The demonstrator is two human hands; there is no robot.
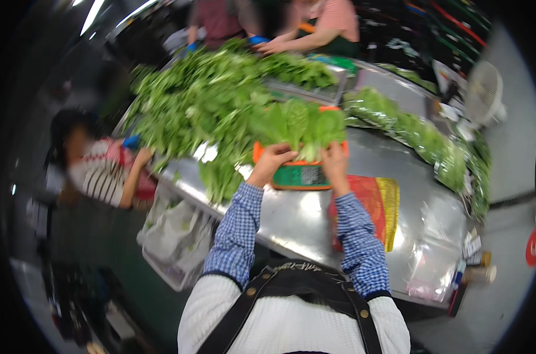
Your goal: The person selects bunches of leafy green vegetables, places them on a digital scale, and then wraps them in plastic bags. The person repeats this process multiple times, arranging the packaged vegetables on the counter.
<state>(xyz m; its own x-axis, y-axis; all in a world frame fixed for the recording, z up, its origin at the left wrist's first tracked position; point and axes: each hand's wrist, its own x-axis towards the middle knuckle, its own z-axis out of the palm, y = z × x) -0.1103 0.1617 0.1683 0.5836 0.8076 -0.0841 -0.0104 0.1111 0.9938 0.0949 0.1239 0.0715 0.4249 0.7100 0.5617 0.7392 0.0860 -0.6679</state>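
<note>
Leafy greens [297,121] with pale stems lie in an orange tray [257,153]. The tray rests on a scale with a green front [284,176] and a dark display. My left hand [273,164] is closed at the stem ends on the left, its fingertips pointing inward. At the right end of the bunch, my right hand [336,166] has its fingers closed on the stems, close to the tray's edge. The fingertips are partly hidden among the stems. A big heap of loose greens [203,100] spreads over the metal table [291,227] left of the scale.
Bagged greens [406,127] line the table's right side. Red and yellow bags [371,206] lie under my right forearm; clear plastic bags [436,253] lie farther right. A lined crate [176,239] stands at lower left. Co-workers [333,29] are across and at left [106,168]. A fan [485,93] stands right.
</note>
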